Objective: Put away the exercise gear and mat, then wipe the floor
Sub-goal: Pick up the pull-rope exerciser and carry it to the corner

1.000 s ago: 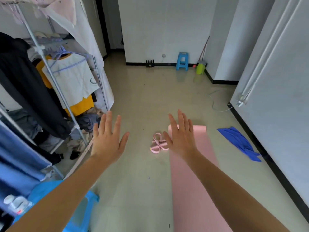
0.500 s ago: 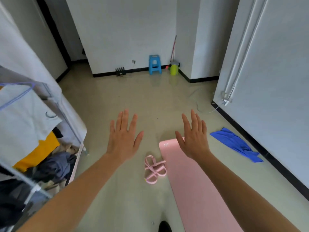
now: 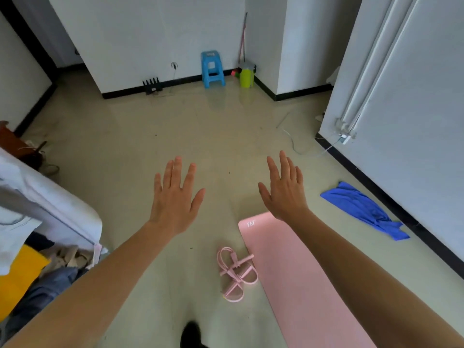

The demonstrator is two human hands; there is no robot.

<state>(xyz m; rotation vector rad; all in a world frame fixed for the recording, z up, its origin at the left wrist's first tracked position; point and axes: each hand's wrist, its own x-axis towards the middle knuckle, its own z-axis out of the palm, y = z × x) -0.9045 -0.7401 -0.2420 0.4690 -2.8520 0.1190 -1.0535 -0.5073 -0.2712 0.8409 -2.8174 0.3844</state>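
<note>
The left hand (image 3: 175, 202) and the right hand (image 3: 286, 194) were stretched forward, fingers straight and spread, each grip holding nothing. The pink mat (image 3: 301, 285) lay unrolled on the floor (image 3: 175, 131), with the pink pull band (image 3: 236, 272) just beside its left edge. A blue cloth (image 3: 364, 212) lay near the right wall. Bare floor reached ahead to the blue stool (image 3: 213, 69).

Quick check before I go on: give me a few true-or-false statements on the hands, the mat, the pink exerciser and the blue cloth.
1. The left hand and right hand are both open, holding nothing. True.
2. The pink mat is rolled up. False: it lies flat on the floor.
3. The pink exerciser lies on the floor beside the mat. True.
4. The blue cloth lies on the mat. False: it lies on the floor by the right wall, apart from the mat.
5. The blue stool stands by the far wall. True.
</note>
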